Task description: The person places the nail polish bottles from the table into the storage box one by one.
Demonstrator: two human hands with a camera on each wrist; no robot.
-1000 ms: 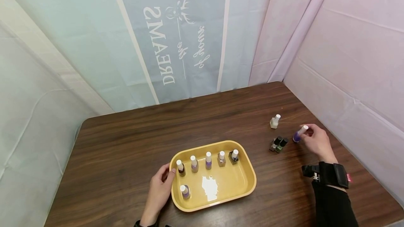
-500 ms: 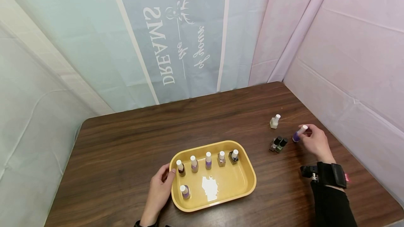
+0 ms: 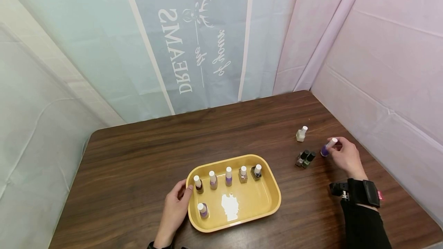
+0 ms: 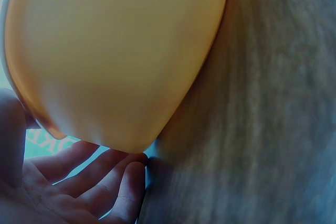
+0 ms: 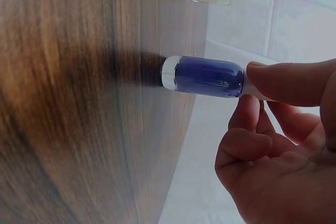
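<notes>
My right hand (image 3: 347, 157) pinches the white cap of a purple nail polish bottle (image 3: 324, 150) between thumb and fingers, at the right side of the table. In the right wrist view the purple nail polish bottle (image 5: 207, 77) has its clear glass base right at the wood. My left hand (image 3: 175, 206) holds the left end of a yellow tray (image 3: 238, 224), thumb at the rim and fingers against the outer wall. Inside the tray, several white-capped nail polish bottles stand in a back row, and one purple bottle (image 3: 203, 210) is at the front left.
Left of my right hand, two black-capped bottles (image 3: 305, 159) stand close together, with a cream bottle (image 3: 301, 134) behind them. White cloth (image 3: 387, 68) hangs along the table's right edge, and a printed curtain (image 3: 194, 49) closes off the back.
My right wrist has shifted very slightly to the left, its fingers still on the purple nail polish bottle's cap. The left hand and the tray stay where they were.
</notes>
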